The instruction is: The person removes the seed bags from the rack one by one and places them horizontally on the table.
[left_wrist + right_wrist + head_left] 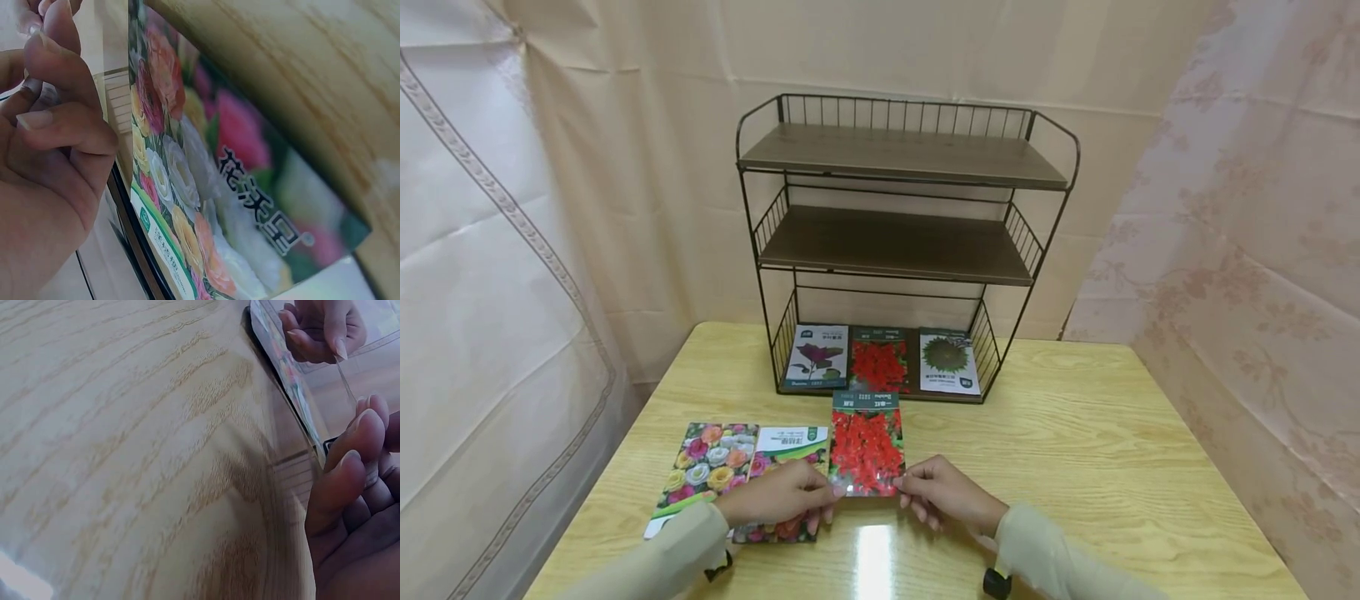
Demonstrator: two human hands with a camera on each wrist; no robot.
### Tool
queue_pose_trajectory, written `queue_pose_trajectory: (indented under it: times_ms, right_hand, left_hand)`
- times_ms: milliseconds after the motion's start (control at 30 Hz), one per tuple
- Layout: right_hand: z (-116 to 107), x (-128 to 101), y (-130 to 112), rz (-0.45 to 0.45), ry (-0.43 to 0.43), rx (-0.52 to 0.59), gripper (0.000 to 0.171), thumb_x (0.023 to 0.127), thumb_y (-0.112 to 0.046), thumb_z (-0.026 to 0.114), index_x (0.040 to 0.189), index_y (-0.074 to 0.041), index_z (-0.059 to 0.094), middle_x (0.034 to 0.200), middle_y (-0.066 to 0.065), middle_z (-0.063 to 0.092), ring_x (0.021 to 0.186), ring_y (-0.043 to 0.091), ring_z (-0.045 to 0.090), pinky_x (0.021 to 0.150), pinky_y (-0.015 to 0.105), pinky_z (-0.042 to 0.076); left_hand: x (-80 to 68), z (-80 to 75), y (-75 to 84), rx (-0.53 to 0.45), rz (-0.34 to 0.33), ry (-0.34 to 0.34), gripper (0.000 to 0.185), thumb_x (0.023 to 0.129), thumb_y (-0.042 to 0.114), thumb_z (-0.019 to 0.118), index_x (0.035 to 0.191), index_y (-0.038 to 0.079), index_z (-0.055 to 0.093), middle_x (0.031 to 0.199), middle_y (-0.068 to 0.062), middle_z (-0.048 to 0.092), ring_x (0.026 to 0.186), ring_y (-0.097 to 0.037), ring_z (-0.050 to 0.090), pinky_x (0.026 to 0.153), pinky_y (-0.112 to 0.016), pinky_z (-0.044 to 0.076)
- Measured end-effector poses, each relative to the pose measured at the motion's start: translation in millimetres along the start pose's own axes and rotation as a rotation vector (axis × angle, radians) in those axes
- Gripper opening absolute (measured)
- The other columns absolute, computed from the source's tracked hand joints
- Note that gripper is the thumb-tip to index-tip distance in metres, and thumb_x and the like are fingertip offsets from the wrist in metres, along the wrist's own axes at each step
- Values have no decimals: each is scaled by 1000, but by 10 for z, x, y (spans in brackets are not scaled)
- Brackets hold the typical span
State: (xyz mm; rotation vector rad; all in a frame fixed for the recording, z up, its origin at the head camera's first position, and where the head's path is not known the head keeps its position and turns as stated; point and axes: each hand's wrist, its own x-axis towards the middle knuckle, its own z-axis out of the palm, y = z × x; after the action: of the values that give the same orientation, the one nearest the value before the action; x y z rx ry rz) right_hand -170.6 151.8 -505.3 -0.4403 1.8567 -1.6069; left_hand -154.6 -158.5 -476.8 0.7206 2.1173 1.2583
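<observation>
red blossoms fill the front of the glossy rectangular seed packet with a dark green header strip (867, 445), which stands between both hands over the pale wooden worktop (1105, 442), just in front of the black wire shelf rack with brown boards (901, 242). the left hand (782, 493) pinches the packet's lower left corner, thumb and fingers curled on its edge; the right hand (943, 492) pinches the lower right corner the same way, so each grip is closed on the packet. two more flower-printed packets, one with mixed roses (703, 467), lie flat on the worktop under and beside the left hand. three seed packets (880, 360) lie on the rack's bottom tier.
</observation>
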Motion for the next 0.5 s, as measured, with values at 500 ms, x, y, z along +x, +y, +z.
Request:
queue_pose_trajectory:
  times_ms: [500]
  right_hand:
    - [70,-44,43,48,-38,8,33,103,-24,61,84,2,68,57,-1,59,41,5,45,39,19,36]
  left_hand:
    - [-11,44,-80,-43,-15,-75,45,109,35,53,83,6,75,65,-7,69,41,-8,44,39,-20,37]
